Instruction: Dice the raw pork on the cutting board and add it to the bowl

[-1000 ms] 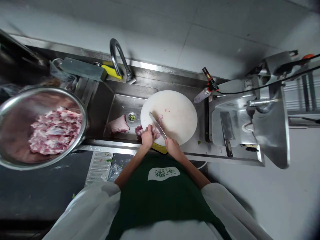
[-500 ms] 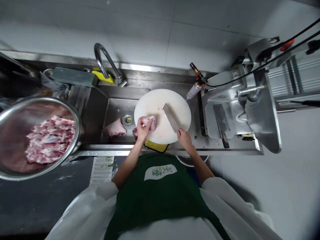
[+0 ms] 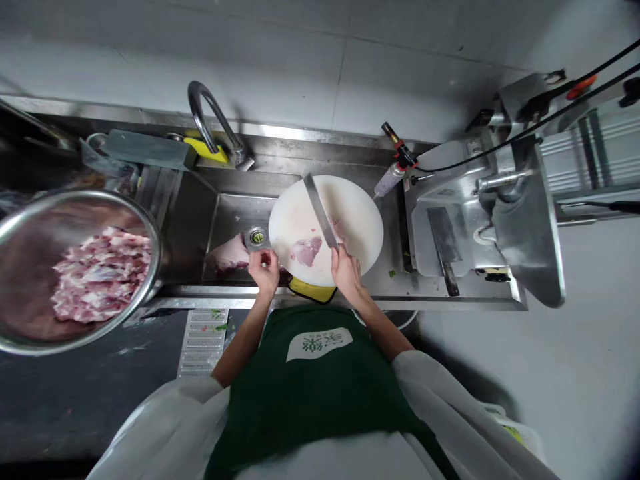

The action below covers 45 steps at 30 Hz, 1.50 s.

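Observation:
My right hand (image 3: 346,272) grips the handle of a cleaver (image 3: 320,212), whose blade slants up and left above the round white cutting board (image 3: 367,213). Left of the blade lies a piece of raw meat (image 3: 307,251); a second meat piece (image 3: 339,230) shows on the right, partly behind the blade. Off the board's left edge, my left hand (image 3: 264,270) hovers over the sink with its fingers curled together; whatever they hold, if anything, is hidden. Close beside it in the sink rests a larger chunk of raw meat (image 3: 230,255) with pale skin.
A big steel bowl (image 3: 157,267) of cut meat stands at left. A faucet (image 3: 220,123) arches behind the sink. To the right are a blowtorch (image 3: 393,175), another cleaver (image 3: 443,240) and a metal slicer (image 3: 525,220). A yellow cloth (image 3: 313,291) sits under the board's front edge.
My left hand has let go of the meat on the board and moved left over the sink. The cleaver has shifted left, and a separate meat piece now shows right of its blade.

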Motion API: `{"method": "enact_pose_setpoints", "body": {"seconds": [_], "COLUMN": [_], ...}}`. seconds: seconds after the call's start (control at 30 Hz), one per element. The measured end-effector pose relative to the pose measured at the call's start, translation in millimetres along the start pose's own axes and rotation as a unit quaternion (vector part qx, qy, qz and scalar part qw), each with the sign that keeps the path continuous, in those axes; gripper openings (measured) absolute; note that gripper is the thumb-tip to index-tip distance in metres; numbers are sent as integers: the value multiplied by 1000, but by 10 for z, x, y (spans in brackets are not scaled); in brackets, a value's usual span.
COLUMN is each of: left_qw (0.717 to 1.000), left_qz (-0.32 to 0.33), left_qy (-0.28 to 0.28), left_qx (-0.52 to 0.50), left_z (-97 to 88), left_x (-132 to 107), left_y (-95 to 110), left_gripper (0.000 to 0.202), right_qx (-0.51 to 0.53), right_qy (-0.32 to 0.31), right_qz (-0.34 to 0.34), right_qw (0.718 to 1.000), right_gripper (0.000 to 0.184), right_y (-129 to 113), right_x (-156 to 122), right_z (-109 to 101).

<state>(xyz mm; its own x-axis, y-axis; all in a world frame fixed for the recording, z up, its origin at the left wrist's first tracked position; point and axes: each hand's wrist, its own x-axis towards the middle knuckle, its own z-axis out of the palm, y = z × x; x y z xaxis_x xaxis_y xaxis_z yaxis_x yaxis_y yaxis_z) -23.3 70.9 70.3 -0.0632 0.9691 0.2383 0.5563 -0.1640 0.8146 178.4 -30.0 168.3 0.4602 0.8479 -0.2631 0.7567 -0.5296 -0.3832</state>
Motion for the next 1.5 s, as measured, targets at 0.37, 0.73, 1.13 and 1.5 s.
{"method": "enact_pose_setpoints", "body": {"seconds": [0.37, 0.73, 1.13, 1.5], "left_qw": [935, 988, 973, 942], "left_qz": [228, 148, 204, 210], "left_qy": [-257, -48, -102, -238], "left_qx": [87, -22, 32, 104], "left_z": [663, 444, 279, 666], "left_x": [-64, -32, 0, -172], "left_y": [50, -91, -165, -134], "left_gripper": [17, 13, 13, 19], "right_qx": [-38, -56, -49, -54], "right_qy": [-134, -51, -133, -165], "right_qz": [10, -4, -1, -6], "right_qw": [990, 997, 990, 985], "right_gripper": [34, 35, 38, 30], "right_y": [119, 107, -187, 412], "right_x": [194, -234, 241, -294], "right_z": [405, -143, 550, 365]}}
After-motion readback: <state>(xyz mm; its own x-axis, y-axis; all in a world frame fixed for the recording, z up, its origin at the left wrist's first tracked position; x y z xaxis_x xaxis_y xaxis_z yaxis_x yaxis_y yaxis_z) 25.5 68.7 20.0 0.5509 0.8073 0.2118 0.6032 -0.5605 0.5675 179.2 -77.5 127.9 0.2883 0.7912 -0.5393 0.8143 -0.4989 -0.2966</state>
